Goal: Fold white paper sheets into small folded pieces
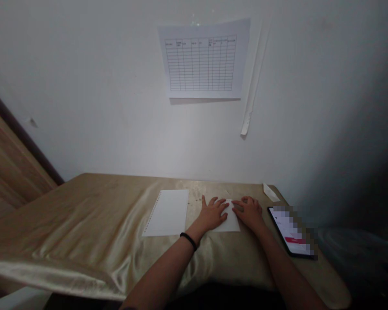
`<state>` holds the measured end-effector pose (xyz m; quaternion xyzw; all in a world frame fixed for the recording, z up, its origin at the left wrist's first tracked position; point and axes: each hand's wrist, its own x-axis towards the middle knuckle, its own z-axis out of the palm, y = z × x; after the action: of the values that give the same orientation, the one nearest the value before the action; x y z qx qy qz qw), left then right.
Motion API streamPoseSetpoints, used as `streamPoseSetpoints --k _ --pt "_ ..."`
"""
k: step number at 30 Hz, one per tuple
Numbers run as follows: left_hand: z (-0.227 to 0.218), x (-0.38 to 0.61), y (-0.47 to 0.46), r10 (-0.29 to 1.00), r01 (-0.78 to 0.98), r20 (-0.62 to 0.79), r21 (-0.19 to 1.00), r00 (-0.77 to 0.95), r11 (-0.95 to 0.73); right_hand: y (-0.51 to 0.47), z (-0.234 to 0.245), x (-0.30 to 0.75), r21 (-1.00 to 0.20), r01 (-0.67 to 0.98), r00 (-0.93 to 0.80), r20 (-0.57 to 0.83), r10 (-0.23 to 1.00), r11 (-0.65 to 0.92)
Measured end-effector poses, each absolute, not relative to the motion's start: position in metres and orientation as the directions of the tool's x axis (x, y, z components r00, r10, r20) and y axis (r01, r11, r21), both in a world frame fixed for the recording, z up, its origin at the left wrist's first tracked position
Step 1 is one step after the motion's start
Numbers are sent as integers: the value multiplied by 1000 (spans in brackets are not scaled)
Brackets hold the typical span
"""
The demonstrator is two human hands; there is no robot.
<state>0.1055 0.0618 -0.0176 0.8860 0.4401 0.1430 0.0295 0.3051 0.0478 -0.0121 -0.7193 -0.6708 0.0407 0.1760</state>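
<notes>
A small white sheet of paper (232,224) lies on the cloth-covered table, partly hidden under my hands. My left hand (214,213) rests on its left side with the fingers spread, and a black band circles that wrist. At the sheet's upper right edge, my right hand (249,212) touches the paper with thumb and index fingertips; its other fingers are bent, and whether the paper is pinched cannot be made out. Left of my hands lies a larger white loose-leaf sheet (168,213) with punched holes down its left edge.
A phone (292,234) with a lit screen lies right of my right arm. Behind it is a scrap of white paper (270,192). The gold satin tablecloth (93,224) has folds at left. A printed table sheet (202,64) is taped to the wall.
</notes>
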Motion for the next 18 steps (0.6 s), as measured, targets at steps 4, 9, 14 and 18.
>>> streamPoseSetpoints --k 4,9,14,18 --pt "-21 104 61 782 772 242 157 575 -616 49 -13 305 -257 965 96 138 986 -58" --pt "-21 104 58 771 761 275 168 575 -627 50 -17 303 -257 965 86 134 987 -49" --pt "-20 105 58 781 769 269 172 564 -615 50 -20 303 -290 957 85 176 981 -31" --pt "-22 103 60 787 774 242 171 567 -610 50 -16 305 -342 939 67 254 965 25"
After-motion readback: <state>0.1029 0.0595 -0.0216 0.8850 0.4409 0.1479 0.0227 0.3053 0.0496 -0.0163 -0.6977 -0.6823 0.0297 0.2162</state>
